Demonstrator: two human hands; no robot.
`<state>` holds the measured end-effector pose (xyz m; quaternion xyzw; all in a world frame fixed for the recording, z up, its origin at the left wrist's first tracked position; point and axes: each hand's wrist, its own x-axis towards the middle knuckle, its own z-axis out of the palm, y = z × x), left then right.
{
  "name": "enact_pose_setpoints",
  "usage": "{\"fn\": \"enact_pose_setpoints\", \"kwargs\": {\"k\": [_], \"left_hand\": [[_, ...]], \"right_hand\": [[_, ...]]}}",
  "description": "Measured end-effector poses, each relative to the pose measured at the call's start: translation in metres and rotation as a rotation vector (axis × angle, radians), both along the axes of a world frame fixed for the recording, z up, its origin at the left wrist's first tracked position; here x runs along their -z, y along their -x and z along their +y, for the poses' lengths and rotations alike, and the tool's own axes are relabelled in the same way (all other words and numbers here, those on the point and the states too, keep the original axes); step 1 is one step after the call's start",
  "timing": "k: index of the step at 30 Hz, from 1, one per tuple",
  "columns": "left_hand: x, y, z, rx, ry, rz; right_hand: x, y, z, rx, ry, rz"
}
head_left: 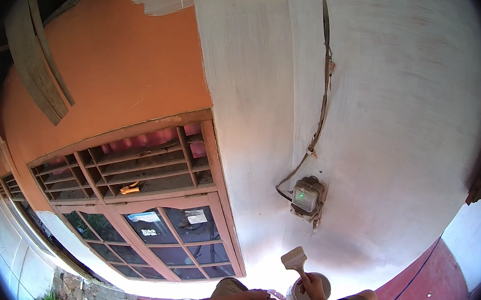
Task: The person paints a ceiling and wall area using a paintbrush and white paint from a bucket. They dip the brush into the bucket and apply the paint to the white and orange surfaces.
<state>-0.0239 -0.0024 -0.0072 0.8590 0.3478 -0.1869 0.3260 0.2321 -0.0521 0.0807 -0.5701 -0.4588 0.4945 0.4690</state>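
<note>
A wide flat paintbrush (294,258) is gripped by its handle in my right hand (312,286), bristles pointing up and toward the wall. Just behind that hand, a white bucket (325,283) shows its round rim between my knees; its contents cannot be made out. My left hand (259,296) lies across my lap near my left thigh, and its fingers are too small and unclear to read. In front of me rises the wall (257,94), streaky white on the right and orange (145,60) on the left, with a ragged brushed edge at the top.
An electric meter (307,197) with a green light sticks out of the wall, a loose dark cable (323,94) running up from it. Left of it is a wooden window (186,237) under a slatted vent (135,163). A thin blue cord (407,286) crosses the red floor at right.
</note>
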Motion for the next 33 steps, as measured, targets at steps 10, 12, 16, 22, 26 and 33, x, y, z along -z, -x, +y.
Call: {"fn": "enact_pose_setpoints", "kwargs": {"k": [10, 12, 16, 22, 26, 33], "left_hand": [[-0.027, -0.005, -0.002, -0.001, 0.027, 0.060], [-0.032, -0.004, -0.002, -0.004, 0.039, 0.058], [-0.039, -0.003, -0.002, 0.013, 0.038, 0.070], [-0.031, -0.004, 0.001, 0.031, 0.035, 0.052], [-0.016, -0.001, 0.003, 0.030, 0.040, 0.040], [-0.016, -0.004, 0.005, 0.034, 0.034, 0.045]], "right_hand": [[0.014, -0.002, 0.003, 0.013, -0.017, 0.061], [0.014, -0.001, 0.004, -0.002, -0.017, 0.073], [0.003, 0.001, 0.002, 0.018, -0.010, 0.135], [0.000, -0.001, -0.002, 0.003, -0.054, 0.235], [-0.007, 0.000, -0.003, 0.025, 0.010, 0.351], [-0.007, -0.003, -0.002, 0.107, -0.003, 0.340]]}}
